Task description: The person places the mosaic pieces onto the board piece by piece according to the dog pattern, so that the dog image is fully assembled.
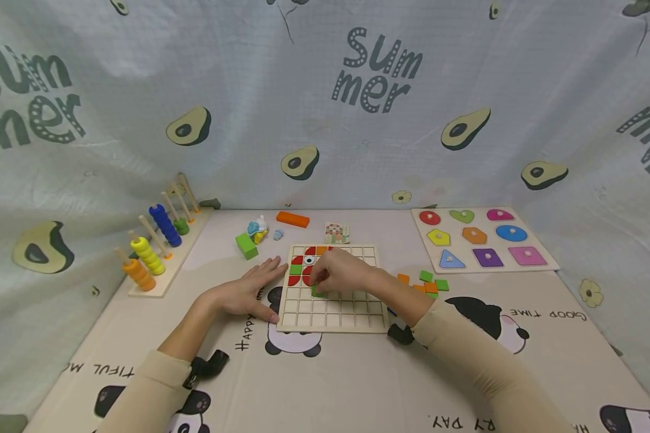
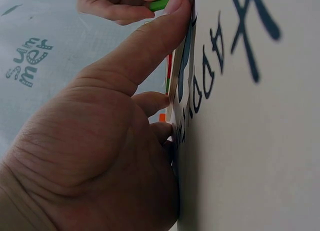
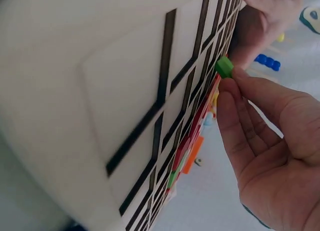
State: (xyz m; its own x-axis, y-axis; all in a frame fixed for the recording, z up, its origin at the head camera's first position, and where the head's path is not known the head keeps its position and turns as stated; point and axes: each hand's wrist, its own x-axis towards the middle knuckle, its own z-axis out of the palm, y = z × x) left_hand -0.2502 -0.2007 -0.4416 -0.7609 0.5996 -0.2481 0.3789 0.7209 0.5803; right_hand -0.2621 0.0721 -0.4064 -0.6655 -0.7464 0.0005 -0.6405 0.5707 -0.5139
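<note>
A wooden grid board (image 1: 333, 329) lies flat on the table, with red, green and orange tiles filling part of its upper left. One white tile there carries a black eye dot (image 1: 309, 260). My right hand (image 1: 343, 272) is over the board and pinches a small green tile (image 3: 224, 66) between thumb and fingertips, close over the squares just below the red tiles. Along the board's left edge rests my left hand (image 1: 245, 294), its fingers spread and fairly straight. Its thumb (image 2: 145, 46) touches the board's side near the lower left corner.
Loose orange and green tiles (image 1: 430, 287) lie right of the board, near my right forearm. Behind it are a picture card (image 1: 337, 233), an orange block (image 1: 292, 219), a green block (image 1: 246, 246) and small figures. A peg stacker (image 1: 165, 278) stands left; a shape puzzle (image 1: 487, 269) lies right.
</note>
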